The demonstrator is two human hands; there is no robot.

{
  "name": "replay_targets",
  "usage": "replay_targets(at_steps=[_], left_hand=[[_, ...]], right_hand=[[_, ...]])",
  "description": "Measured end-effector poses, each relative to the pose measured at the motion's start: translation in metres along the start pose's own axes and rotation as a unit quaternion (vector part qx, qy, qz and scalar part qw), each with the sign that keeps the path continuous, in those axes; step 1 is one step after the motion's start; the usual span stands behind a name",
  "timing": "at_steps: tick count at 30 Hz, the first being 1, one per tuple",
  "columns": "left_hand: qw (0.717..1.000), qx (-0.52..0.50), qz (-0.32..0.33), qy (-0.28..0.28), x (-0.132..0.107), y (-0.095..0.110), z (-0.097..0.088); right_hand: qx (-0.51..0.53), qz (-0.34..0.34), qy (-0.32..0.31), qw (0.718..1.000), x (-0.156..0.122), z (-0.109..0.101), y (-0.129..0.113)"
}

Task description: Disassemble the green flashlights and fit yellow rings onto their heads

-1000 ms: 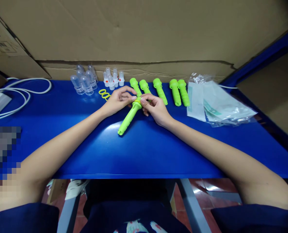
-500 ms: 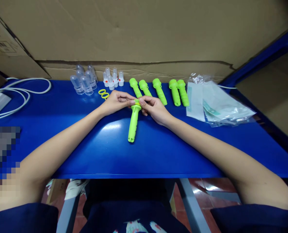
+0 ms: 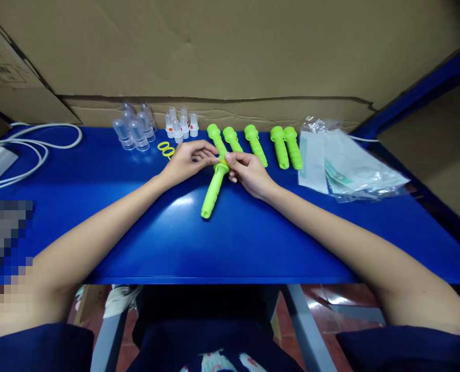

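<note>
A lime-green ribbed flashlight body slants over the table, its narrow end toward me. What looks like a yellow ring sits around its wide upper end. My right hand pinches that end between thumb and fingers. From the other side my left hand has its thumb and fingertips closed at the same rim; the exact contact is partly hidden. Beside my left hand lie loose yellow rings, partly covered by it. Just beyond my hands, more green flashlight bodies lie in a row.
On the blue table, clear plastic domed tubes and small white-based clear caps stand at the back left. Plastic bags lie at right, a white cable at left. Cardboard walls the back.
The flashlight body has turned slightly, its narrow end swinging left and away from me. My left fingertips have shifted a little at the rim; my right hand has moved slightly right.
</note>
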State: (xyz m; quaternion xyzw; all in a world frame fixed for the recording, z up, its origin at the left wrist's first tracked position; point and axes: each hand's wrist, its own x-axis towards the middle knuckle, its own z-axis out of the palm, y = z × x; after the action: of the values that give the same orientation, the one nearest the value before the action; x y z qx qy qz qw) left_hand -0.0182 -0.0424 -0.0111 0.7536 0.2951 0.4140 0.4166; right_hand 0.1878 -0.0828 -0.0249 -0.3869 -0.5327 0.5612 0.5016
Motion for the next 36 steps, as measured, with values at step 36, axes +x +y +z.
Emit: replay_targets(at_steps=[36], left_hand=[[0.904,0.34,0.246,-0.081,-0.001,0.001,-0.005]], right_hand=[[-0.027,-0.016,0.0,1.0,0.0,-0.004,0.006]])
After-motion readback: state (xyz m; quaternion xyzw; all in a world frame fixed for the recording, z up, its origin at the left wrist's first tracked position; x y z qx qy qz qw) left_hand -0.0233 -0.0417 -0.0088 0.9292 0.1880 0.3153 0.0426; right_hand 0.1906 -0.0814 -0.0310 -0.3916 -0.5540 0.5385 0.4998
